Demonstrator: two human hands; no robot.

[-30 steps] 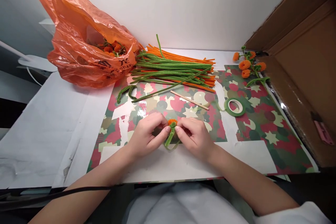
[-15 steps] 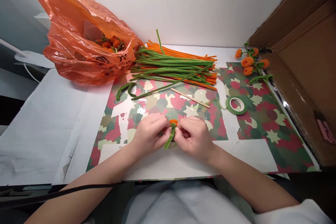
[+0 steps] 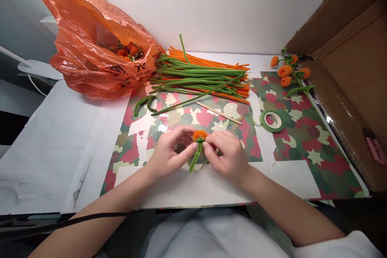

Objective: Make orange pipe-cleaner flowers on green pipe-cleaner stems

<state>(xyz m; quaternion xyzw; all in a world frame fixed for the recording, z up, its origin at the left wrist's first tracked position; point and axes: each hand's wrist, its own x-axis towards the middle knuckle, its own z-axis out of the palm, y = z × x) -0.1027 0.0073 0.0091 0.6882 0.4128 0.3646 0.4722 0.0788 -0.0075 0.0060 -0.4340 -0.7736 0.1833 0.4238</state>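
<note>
Between my hands is a pipe-cleaner flower [image 3: 200, 135] with a ribbed orange head on top and a short green stem [image 3: 196, 159] slanting down toward me. My left hand [image 3: 173, 149] curves round its left side, thumb tip and fingers against the flower where head meets stem. On the other side my right hand [image 3: 226, 153] pinches the flower's base with thumb and forefinger. A thin pale-green strip [image 3: 201, 167] loops below the stem between the hands. Its ends are hidden by the fingers.
Green and orange pipe cleaners [image 3: 202, 72] lie in a pile at the back. An orange plastic bag [image 3: 99, 56] holding flowers stands back left. A wooden stick [image 3: 219, 113] and green tape roll [image 3: 272, 121] lie mid-table. Finished-looking flowers [image 3: 286, 71] rest near a cardboard box [image 3: 347, 56].
My left fingers have opened somewhat round the flower, so more of its orange head shows. The thin strip now shows below the stem. My right hand keeps its pinch.
</note>
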